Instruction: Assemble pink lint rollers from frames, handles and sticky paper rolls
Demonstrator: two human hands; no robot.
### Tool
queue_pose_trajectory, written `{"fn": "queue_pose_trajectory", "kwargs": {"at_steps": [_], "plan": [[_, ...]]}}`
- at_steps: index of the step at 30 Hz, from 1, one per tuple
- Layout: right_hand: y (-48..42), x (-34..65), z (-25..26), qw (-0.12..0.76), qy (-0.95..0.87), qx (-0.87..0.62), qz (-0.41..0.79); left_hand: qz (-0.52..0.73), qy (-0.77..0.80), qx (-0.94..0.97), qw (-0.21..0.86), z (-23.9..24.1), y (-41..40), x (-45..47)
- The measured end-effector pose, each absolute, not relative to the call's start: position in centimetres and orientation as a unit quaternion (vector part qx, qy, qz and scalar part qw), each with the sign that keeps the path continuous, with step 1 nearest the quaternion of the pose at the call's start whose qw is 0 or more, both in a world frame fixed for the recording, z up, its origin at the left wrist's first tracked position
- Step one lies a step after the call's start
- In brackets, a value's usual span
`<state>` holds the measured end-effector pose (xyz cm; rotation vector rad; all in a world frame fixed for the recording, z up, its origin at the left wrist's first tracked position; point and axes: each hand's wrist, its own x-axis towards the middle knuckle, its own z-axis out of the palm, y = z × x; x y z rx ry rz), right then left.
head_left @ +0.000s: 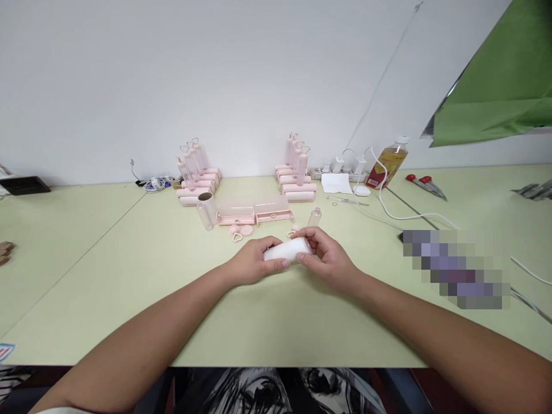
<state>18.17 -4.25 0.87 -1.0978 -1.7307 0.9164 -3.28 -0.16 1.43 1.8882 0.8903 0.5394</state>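
Both hands (252, 263) (328, 261) grip white roll (287, 250), forearms converging.

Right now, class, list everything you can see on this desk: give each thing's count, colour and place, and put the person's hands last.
white cylindrical roll: one, white, held between both hands
pink heart-handled rollers: two stacked groups, pink, back centre
clear plastic tubes: about three, clear, beside the trays
pink trays with clear lids: two, pink, behind the hands
bottle of yellow liquid: one, red label, back right
red-handled tool: one, far right
white cable: one, white, right side
green sheet: one, green, upper right
pale green table: one, under everything
left hand: grips the roll
right hand: fingers on the roll's end
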Motion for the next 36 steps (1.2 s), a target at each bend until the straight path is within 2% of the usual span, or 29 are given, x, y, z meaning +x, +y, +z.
{"fn": "queue_pose_trajectory", "kwargs": {"at_steps": [36], "plan": [[-4.02, 18.2, 0.87, 0.45, -0.672, -0.427, 0.404, 0.246, 0.364, 0.754, 0.488, 1.29, 0.03, -3.24]]}}
